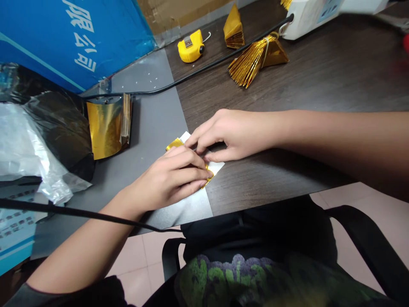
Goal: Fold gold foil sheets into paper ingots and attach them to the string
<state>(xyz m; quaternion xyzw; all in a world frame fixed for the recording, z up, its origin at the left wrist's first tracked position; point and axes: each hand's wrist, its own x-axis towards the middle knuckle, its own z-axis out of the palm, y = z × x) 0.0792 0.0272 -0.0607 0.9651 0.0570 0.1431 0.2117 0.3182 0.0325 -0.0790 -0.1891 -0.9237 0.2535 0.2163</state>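
A sheet of gold foil paper (174,144) with a white underside lies partly folded at the seam between the grey mat and the dark wood tabletop. My left hand (179,175) presses over it, its fingers bent together on the gold side and covering most of the sheet. From the right, my right hand (226,134) has its fingertips and thumb closed on the paper, close to the left fingers. White underside shows at the upper edge and beside the right thumb. The exact fold beneath the fingers is hidden.
Behind the hands are a tied bundle of folded gold paper (249,64), another folded stack (234,27) and a yellow tape measure (191,47). A black cable (204,68) crosses the table. Gold sheets (107,128) stand left, by plastic bags (60,123) and a blue box (105,34).
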